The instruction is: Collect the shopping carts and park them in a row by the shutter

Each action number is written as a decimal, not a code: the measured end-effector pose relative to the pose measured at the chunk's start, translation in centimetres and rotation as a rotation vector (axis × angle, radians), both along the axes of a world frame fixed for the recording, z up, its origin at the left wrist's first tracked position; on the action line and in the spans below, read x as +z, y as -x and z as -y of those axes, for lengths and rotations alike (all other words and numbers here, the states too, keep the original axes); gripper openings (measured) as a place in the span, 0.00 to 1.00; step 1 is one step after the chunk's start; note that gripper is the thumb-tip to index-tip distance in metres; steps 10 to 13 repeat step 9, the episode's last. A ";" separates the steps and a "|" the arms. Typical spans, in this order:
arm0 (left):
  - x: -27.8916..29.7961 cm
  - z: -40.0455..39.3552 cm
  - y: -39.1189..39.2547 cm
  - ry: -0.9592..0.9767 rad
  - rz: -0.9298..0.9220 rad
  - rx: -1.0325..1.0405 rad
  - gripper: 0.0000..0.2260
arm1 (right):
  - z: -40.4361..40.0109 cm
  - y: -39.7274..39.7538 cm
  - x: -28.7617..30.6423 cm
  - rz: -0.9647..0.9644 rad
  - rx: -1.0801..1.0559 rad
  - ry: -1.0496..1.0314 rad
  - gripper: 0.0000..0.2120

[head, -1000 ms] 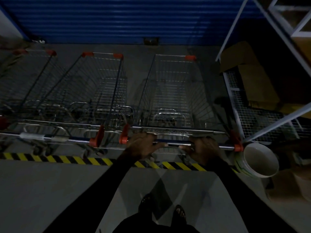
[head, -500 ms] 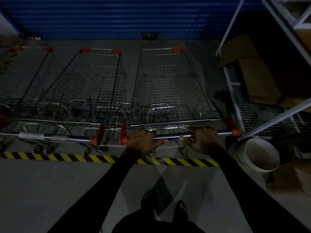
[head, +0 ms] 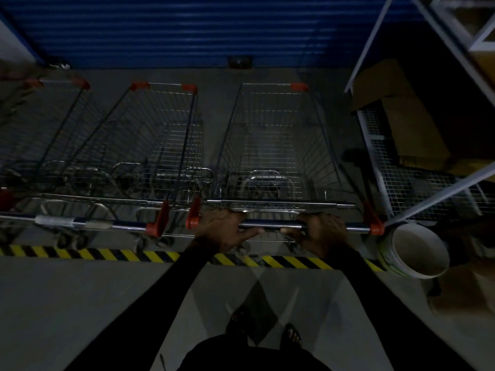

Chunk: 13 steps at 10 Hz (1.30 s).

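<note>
While gripped, handle [head: 273, 224] under fingers [head: 302, 231].

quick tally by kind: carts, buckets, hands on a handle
shopping carts: 3, the right cart, the middle cart and the left cart
white bucket: 1
hands on the right cart's handle: 2, left hand and right hand
total: 6

**What things are made of**

My cart [head: 270, 145] is thin shiny metal wire. Its handle bar [head: 273, 224] is smooth, glossy metal with red plastic ends. The shutter [head: 187, 28] is blue ribbed metal. The floor [head: 80, 303] is smooth, dull grey. The bucket [head: 417, 250] looks like smooth white plastic.
</note>
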State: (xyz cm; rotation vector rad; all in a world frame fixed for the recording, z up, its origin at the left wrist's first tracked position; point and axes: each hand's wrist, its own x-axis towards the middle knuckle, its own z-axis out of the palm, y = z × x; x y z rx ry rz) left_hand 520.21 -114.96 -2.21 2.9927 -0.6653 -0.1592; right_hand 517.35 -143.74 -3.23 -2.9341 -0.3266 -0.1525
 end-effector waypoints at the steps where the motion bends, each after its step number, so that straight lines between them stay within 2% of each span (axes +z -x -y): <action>1: -0.3 0.2 0.0 -0.007 0.037 -0.002 0.39 | 0.3 -0.3 0.2 -0.050 -0.003 -0.005 0.35; 3: 0.2 0.7 0.2 0.014 0.018 0.019 0.36 | 0.6 -0.8 1.1 -0.134 0.025 -0.006 0.34; 5: 0.7 0.4 0.2 0.110 -0.032 -0.003 0.30 | 0.4 -0.8 3.0 -0.250 0.060 -0.082 0.27; 7: 1.3 0.3 0.5 0.132 0.026 0.036 0.39 | 1.2 -1.4 3.5 -0.213 -0.013 -0.096 0.39; 8: 2.3 0.2 1.0 0.159 0.082 0.051 0.33 | 1.1 -1.9 3.8 -0.193 -0.030 -0.077 0.43; 9: 2.9 0.3 1.1 0.102 0.181 0.106 0.30 | 0.2 -2.7 3.9 -0.174 -0.048 -0.066 0.36; 13: 2.9 0.3 1.1 0.102 0.181 0.106 0.30 | 0.2 -2.7 3.9 -0.174 -0.048 -0.066 0.36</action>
